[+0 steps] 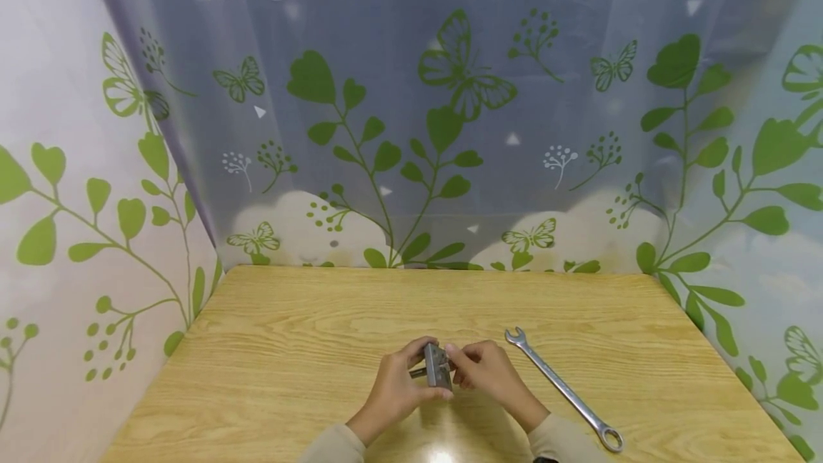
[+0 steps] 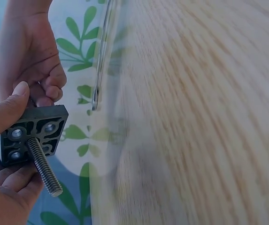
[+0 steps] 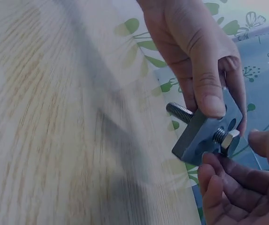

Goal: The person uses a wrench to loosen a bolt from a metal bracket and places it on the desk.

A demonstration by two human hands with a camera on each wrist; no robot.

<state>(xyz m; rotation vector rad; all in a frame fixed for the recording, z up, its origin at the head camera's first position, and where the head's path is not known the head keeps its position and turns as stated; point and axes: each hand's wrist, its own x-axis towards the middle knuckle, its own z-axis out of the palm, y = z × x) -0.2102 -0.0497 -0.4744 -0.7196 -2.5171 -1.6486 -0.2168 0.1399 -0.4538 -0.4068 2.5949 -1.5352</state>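
My left hand (image 1: 395,386) grips a small grey square plate (image 1: 432,365) by its edges, thumb on one side and fingers on the opposite one. A long threaded hex bolt (image 2: 43,165) passes through the plate and sticks out well beyond its ribbed, holed face. On the other face, a short stretch of thread shows below the silver hex head (image 3: 231,139). My right hand (image 1: 490,375) is at this head, with curled fingertips close beneath it. In the right wrist view a small gap separates the right thumb (image 3: 262,141) from the head.
A combination wrench (image 1: 566,389) lies slantwise on the wood-grain table (image 1: 308,320), right of my right hand, its ring end toward me. A patterned curtain (image 1: 398,163) with green leaves and butterflies stands behind the table and along both sides.
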